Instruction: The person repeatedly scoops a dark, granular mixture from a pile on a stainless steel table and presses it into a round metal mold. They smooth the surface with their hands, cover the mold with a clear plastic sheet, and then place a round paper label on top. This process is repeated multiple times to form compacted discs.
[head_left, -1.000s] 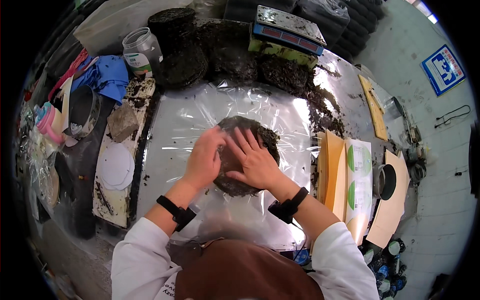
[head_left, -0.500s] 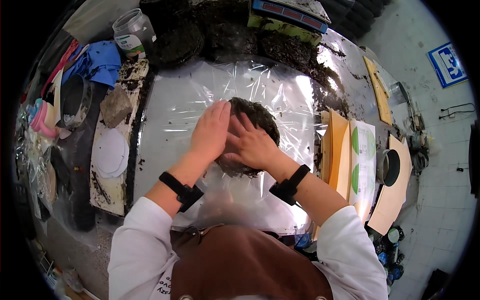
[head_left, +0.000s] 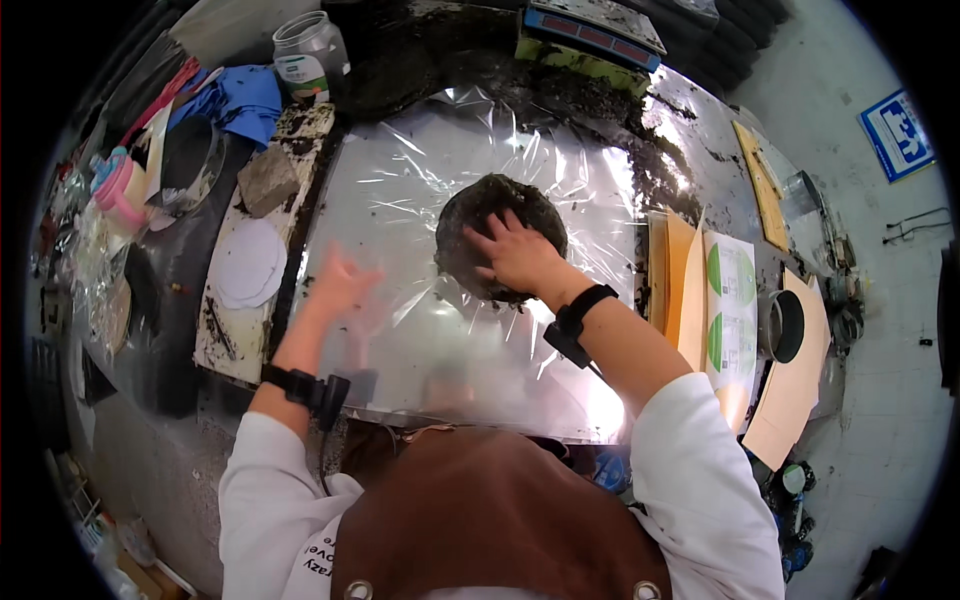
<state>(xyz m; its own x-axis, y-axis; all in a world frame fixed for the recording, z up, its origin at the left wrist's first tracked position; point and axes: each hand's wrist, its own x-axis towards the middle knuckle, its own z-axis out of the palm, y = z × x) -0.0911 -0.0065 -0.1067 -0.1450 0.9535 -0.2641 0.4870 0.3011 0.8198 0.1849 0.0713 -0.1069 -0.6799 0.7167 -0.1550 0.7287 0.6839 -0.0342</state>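
A round, flat cake of dark leafy matter (head_left: 462,212) lies in the middle of the work surface. My right hand (head_left: 524,260) rests on top of it, fingers spread and nothing held. Creases in the clear plastic film (head_left: 400,215) fan out around the cake; I cannot tell whether the film runs over it or only under it. My left hand (head_left: 340,286) is off to the left, above the film's left part and apart from the cake. Its fingers look spread and empty, though slightly blurred.
Along the left stand a board with white paper discs (head_left: 248,262), a stone block (head_left: 267,182), a metal ring (head_left: 193,165), blue cloth and a clear jar (head_left: 310,60). A scale (head_left: 590,42) sits behind amid dark leafy matter. Tan envelopes (head_left: 682,285) and another ring (head_left: 782,326) lie right.
My left hand has left the cake and moved left over the film. My right hand stays on the cake. More of the cake's round top shows, and the view has shifted slightly.
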